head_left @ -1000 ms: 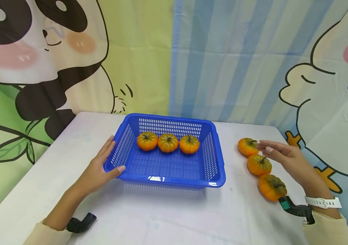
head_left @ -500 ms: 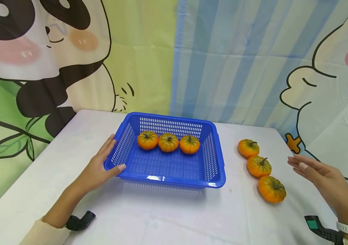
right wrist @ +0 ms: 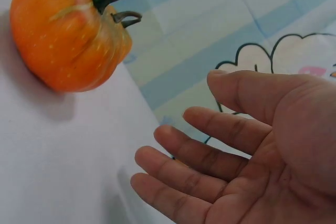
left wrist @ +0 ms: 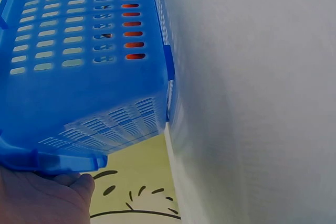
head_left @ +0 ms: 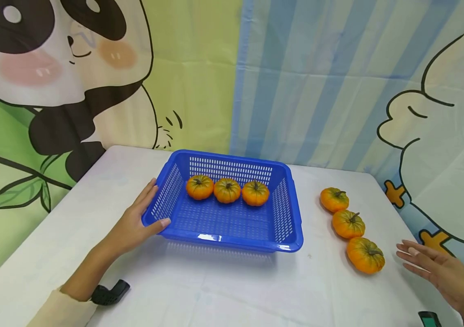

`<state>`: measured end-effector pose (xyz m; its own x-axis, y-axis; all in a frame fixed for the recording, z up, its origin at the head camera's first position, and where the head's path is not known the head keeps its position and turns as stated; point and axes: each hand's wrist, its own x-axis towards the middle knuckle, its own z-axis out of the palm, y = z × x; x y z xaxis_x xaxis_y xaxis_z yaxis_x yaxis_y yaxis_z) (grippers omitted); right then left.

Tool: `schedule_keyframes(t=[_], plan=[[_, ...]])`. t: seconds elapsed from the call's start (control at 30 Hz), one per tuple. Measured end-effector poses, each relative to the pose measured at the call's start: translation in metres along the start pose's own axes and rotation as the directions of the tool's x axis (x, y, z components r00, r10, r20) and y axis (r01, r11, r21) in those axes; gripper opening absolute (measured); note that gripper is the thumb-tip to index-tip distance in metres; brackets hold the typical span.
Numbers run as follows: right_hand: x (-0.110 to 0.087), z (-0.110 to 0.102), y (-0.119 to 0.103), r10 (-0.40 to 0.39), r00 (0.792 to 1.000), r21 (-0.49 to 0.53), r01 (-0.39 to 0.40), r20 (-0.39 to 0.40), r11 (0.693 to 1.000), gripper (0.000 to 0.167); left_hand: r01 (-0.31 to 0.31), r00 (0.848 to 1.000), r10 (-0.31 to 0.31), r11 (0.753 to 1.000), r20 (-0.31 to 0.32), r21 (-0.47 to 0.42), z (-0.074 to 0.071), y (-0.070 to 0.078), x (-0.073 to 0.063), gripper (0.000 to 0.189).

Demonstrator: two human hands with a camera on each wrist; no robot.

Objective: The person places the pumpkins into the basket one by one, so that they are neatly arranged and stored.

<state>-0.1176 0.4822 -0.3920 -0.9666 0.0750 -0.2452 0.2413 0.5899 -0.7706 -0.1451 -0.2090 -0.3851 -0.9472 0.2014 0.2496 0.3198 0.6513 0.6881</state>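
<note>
My left hand [head_left: 134, 223] rests against the left side of a blue plastic basket [head_left: 232, 241], fingers stretched along the outer rim and thumb at the front left corner. From the left wrist, the hand [left wrist: 47, 198] touches the rim from below. Three small orange pumpkins sit in a row inside, toward the back: left [head_left: 199, 187], middle [head_left: 227, 190] and right [head_left: 255, 193]. Three more lie on the table: far [head_left: 334, 199], middle [head_left: 348, 224] and near [head_left: 365, 255]. To their right, my empty right hand [head_left: 440, 268] hovers with fingers loosely extended, apart from the near pumpkin [right wrist: 68, 32].
The white-covered table [head_left: 232, 290] ends at the back against a printed curtain [head_left: 297, 81] with a panda and other cartoon figures. A black wrist device [head_left: 111, 293] sits on the left forearm; part of another [head_left: 429, 319] shows at the right.
My right hand has drawn away from the far pumpkins, moving right and toward me. The left hand stays at the basket, and the pumpkins keep their places. The head view has shifted slightly.
</note>
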Motion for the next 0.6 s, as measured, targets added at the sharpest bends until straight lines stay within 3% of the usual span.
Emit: schedule_keyframes(t=[0.4, 0.6], plan=[[0.01, 0.023, 0.008, 0.006, 0.996, 0.119, -0.016, 0.087, 0.993, 0.073, -0.003, 1.0, 0.003, 1.0, -0.003, 0.002, 0.001, 0.0, -0.001, 0.092], [0.011, 0.031, 0.0, 0.001, 0.989, 0.084, -0.014, 0.148, 0.996, 0.071, 0.002, 1.0, -0.002, 1.0, -0.001, 0.006, -0.001, 0.001, 0.0, 0.092]])
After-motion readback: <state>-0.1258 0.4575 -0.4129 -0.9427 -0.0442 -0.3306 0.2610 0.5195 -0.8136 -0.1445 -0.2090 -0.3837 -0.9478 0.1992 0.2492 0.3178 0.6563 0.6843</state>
